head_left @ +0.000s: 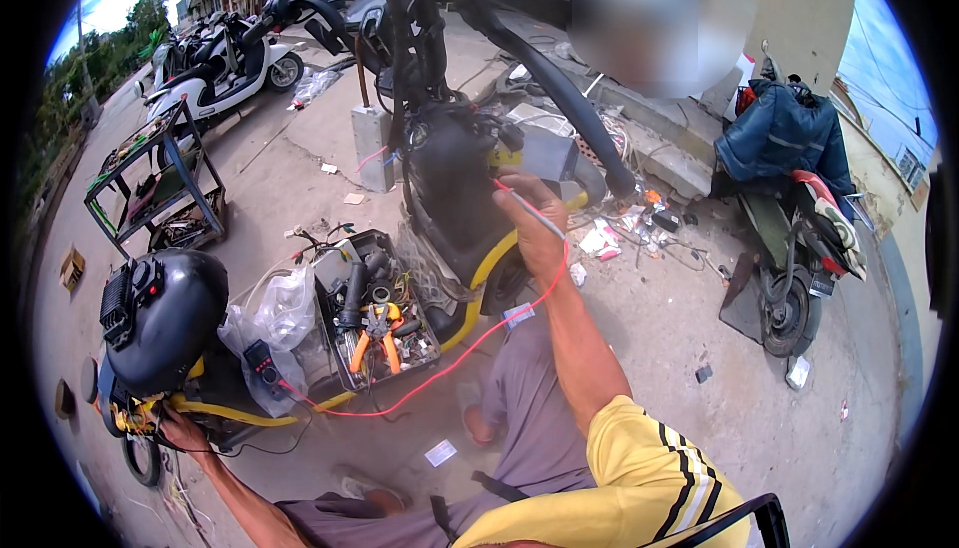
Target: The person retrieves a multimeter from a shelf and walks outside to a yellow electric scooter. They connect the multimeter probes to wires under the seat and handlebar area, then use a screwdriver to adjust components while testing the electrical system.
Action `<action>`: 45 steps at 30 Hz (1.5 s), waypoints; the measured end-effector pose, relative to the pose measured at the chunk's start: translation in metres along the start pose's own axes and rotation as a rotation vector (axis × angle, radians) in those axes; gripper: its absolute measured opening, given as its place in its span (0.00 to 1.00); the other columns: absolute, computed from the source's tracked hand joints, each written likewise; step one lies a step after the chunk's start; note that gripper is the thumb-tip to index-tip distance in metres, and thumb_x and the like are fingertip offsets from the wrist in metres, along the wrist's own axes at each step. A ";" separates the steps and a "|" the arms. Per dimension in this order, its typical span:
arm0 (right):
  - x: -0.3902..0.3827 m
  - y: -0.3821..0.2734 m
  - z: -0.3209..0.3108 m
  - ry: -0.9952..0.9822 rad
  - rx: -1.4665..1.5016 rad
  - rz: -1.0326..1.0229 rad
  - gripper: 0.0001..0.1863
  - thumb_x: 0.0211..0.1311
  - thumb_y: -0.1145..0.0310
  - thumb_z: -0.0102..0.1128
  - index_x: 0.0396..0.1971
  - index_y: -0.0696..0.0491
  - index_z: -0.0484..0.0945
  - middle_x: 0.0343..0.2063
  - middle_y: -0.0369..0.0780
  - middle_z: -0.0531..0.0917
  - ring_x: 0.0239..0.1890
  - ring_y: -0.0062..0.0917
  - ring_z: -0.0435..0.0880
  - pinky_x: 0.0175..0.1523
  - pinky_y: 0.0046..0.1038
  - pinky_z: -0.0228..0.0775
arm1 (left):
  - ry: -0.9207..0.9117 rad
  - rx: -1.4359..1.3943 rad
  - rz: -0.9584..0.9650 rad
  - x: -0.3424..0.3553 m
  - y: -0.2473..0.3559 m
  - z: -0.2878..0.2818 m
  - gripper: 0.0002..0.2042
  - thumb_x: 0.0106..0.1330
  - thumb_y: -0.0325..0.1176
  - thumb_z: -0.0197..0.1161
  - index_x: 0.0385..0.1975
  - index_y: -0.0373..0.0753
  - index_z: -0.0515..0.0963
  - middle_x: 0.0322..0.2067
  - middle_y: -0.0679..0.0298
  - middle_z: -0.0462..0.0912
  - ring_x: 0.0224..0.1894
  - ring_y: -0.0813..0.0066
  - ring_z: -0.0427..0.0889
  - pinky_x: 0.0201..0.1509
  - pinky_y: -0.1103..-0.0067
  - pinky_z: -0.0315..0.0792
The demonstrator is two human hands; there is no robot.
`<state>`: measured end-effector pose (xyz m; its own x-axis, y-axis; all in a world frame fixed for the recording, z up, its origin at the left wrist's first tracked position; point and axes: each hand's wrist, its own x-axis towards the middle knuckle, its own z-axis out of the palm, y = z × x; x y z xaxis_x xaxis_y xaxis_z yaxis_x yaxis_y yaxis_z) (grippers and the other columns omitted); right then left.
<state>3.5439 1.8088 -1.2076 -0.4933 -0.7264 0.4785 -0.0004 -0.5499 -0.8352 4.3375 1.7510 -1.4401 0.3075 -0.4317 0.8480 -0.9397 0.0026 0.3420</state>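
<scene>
My right hand (531,216) pinches a test probe (529,204) with a red lead (462,356), held at the front of a stripped black-and-yellow electric scooter (479,273). The lead runs back to a small black multimeter (264,364) lying on a clear plastic bag (283,310). Far to the left, my left hand (184,434) is closed at the wiring (135,418) on the scooter's rear end. A thin black lead (255,451) reaches that hand; its tip is hidden. Between my hands, orange-handled pliers (380,333) lie on a tray of tools and parts (435,353).
A black rounded seat (180,298) rises over my left hand. Handlebar parts (559,78) arch above my right hand. A metal tool cart (170,183) and parked scooters (215,73) stand far left. Litter (604,238) lies on the right, near a scooter with a blue cover (784,138).
</scene>
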 end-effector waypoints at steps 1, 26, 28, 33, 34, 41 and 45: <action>0.001 -0.002 0.000 -0.008 -0.031 -0.019 0.14 0.62 0.74 0.75 0.46 0.60 0.86 0.56 0.42 0.83 0.56 0.24 0.81 0.60 0.25 0.73 | -0.010 -0.087 -0.062 0.001 0.008 -0.001 0.16 0.80 0.34 0.55 0.55 0.27 0.80 0.44 0.41 0.84 0.47 0.43 0.82 0.51 0.61 0.74; 0.004 0.007 0.013 0.101 -0.158 -0.095 0.09 0.68 0.74 0.70 0.46 0.58 0.85 0.38 0.32 0.85 0.38 0.10 0.79 0.44 0.15 0.70 | -0.055 -0.217 -0.210 0.013 0.046 -0.024 0.19 0.81 0.38 0.53 0.58 0.28 0.77 0.51 0.42 0.84 0.52 0.42 0.80 0.58 0.62 0.71; 0.003 0.008 0.010 0.113 -0.138 -0.096 0.08 0.69 0.74 0.69 0.46 0.58 0.84 0.39 0.33 0.86 0.38 0.11 0.80 0.44 0.16 0.71 | -0.064 -0.204 -0.209 0.012 0.044 -0.023 0.19 0.81 0.39 0.54 0.58 0.28 0.78 0.51 0.42 0.84 0.52 0.43 0.81 0.58 0.61 0.71; 0.001 0.005 0.007 0.111 -0.044 -0.132 0.08 0.71 0.76 0.66 0.46 0.59 0.82 0.43 0.36 0.86 0.41 0.17 0.84 0.46 0.19 0.77 | -0.104 -0.184 -0.227 0.012 0.033 -0.024 0.19 0.81 0.39 0.54 0.57 0.29 0.79 0.50 0.41 0.84 0.51 0.40 0.80 0.57 0.60 0.71; 0.000 0.004 0.005 0.113 -0.021 -0.135 0.08 0.71 0.76 0.65 0.46 0.59 0.81 0.44 0.37 0.86 0.42 0.18 0.84 0.46 0.20 0.78 | -0.090 -0.183 -0.221 0.011 0.032 -0.024 0.19 0.81 0.39 0.54 0.57 0.29 0.79 0.50 0.41 0.84 0.51 0.39 0.80 0.57 0.60 0.71; -0.003 0.003 -0.003 0.129 -0.120 -0.266 0.07 0.72 0.77 0.64 0.46 0.60 0.80 0.48 0.42 0.85 0.45 0.21 0.85 0.52 0.24 0.79 | -0.080 -0.170 -0.206 0.013 0.043 -0.024 0.18 0.81 0.38 0.53 0.56 0.28 0.79 0.50 0.41 0.84 0.52 0.40 0.80 0.57 0.60 0.72; -0.005 0.000 -0.006 0.148 -0.183 -0.272 0.07 0.72 0.76 0.63 0.46 0.60 0.80 0.49 0.42 0.86 0.44 0.22 0.86 0.52 0.25 0.79 | -0.071 -0.191 -0.246 0.014 0.047 -0.025 0.17 0.81 0.36 0.53 0.55 0.27 0.78 0.50 0.43 0.84 0.52 0.42 0.81 0.58 0.62 0.72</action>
<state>3.5413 1.8149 -1.2118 -0.5738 -0.4887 0.6572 -0.2987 -0.6223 -0.7236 4.3016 1.7676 -1.4025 0.5044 -0.5023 0.7023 -0.7913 0.0567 0.6088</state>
